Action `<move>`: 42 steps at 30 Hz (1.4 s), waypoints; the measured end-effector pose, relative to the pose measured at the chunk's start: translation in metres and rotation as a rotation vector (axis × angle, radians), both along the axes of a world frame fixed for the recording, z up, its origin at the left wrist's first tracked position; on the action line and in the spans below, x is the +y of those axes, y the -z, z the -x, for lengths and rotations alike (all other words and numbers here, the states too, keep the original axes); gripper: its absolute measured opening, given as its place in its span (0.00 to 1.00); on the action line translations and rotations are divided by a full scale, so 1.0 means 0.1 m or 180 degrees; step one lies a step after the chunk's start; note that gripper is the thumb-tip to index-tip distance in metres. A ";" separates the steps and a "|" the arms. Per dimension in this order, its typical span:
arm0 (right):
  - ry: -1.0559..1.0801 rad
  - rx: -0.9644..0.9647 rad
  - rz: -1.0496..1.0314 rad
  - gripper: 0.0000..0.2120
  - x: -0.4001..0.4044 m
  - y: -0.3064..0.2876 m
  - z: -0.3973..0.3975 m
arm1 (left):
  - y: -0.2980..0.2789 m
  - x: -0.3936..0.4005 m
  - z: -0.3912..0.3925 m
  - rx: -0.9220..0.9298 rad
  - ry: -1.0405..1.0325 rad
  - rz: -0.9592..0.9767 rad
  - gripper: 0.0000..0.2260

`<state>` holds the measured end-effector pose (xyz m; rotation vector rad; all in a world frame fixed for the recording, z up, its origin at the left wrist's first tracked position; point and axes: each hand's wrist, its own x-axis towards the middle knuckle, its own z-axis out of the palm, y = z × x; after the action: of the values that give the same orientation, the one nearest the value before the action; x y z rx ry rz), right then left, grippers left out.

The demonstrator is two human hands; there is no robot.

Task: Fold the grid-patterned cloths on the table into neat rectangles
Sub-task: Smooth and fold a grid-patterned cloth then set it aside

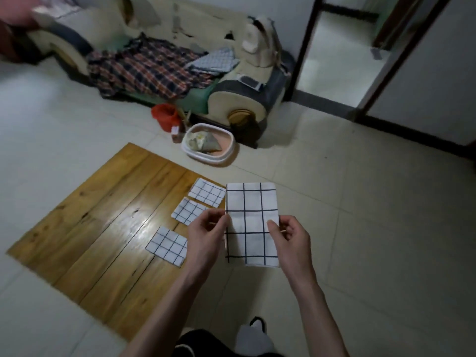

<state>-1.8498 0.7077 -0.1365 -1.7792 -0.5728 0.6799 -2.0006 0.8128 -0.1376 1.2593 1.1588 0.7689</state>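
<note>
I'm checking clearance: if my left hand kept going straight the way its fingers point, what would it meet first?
Probably the grid cloth it already pinches: the left hand points up and right into the cloth's left edge. Depth is hard to judge.

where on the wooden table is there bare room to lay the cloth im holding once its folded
The left and middle planks of the wooden table are bare, from the far corner to the near edge. The right edge is crowded: three folded cloths lie there, far, middle and near. The left hand and right hand hold the grid cloth beside that edge.
</note>
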 end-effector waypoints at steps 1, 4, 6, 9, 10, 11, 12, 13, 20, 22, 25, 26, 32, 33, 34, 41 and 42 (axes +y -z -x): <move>-0.0156 0.0006 -0.0012 0.03 0.07 0.01 -0.05 | 0.00 0.00 0.00 0.0002 -0.0150 0.0013 0.03; -0.0653 0.0025 0.0019 0.03 0.28 0.04 -0.11 | 0.02 -0.04 0.10 0.0061 -0.0552 0.0024 0.05; -0.0954 0.0098 0.0031 0.02 0.40 0.06 -0.07 | 0.05 -0.08 0.22 0.0107 -0.0798 0.0055 0.06; -0.1390 0.0139 0.0052 0.02 0.59 0.13 0.06 | 0.11 -0.16 0.46 0.0114 -0.1079 0.0117 0.06; -0.1533 0.0141 0.0077 0.02 0.65 0.16 0.12 | 0.13 -0.17 0.55 0.0130 -0.1191 0.0156 0.06; -0.1677 0.0131 0.0103 0.02 0.71 0.19 0.20 | 0.16 -0.19 0.64 0.0148 -0.1309 0.0185 0.06; -0.1808 0.0119 0.0128 0.03 0.78 0.22 0.28 | 0.18 -0.20 0.73 0.0175 -0.1419 0.0205 0.07; -0.1930 0.0121 0.0148 0.03 0.84 0.25 0.37 | 0.20 -0.21 0.82 0.0203 -0.1522 0.0216 0.07; -0.2797 -0.0030 0.0463 0.02 1.17 0.35 1.00 | 0.42 -0.23 1.46 0.0294 -0.2133 0.0358 0.07; -0.2932 -0.0182 0.0571 0.03 1.26 0.41 1.16 | 0.50 -0.22 1.60 0.0294 -0.2272 0.0394 0.07; -0.3059 -0.0367 0.0674 0.05 1.38 0.51 1.38 | 0.62 -0.19 1.80 0.0305 -0.2424 0.0436 0.08; -0.3101 -0.0419 0.0685 0.05 1.41 0.54 1.46 | 0.66 -0.18 1.86 0.0299 -0.2473 0.0447 0.07; -0.3313 -0.0506 0.0739 0.02 1.62 0.82 1.88 | 1.01 -0.13 2.17 0.0277 -0.2922 0.0597 0.07; -0.3336 -0.0506 0.0735 0.02 1.65 0.89 1.94 | 1.09 -0.12 2.20 0.0264 -0.3016 0.0639 0.07; -0.3360 -0.0491 0.0729 0.02 1.69 0.97 2.00 | 1.17 -0.10 2.24 0.0244 -0.3114 0.0679 0.07; -0.3638 -0.0273 0.0774 0.04 1.85 1.66 2.34 | 1.80 -0.06 2.40 0.0088 -0.3700 0.0846 0.07; -0.3670 -0.0261 0.0774 0.04 1.87 1.78 2.38 | 1.92 -0.04 2.43 0.0081 -0.3746 0.0860 0.07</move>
<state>-2.0874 0.8947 -0.3143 -1.5789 -1.6662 1.4885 -2.2432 0.8084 -0.3294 0.2539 1.9492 1.3607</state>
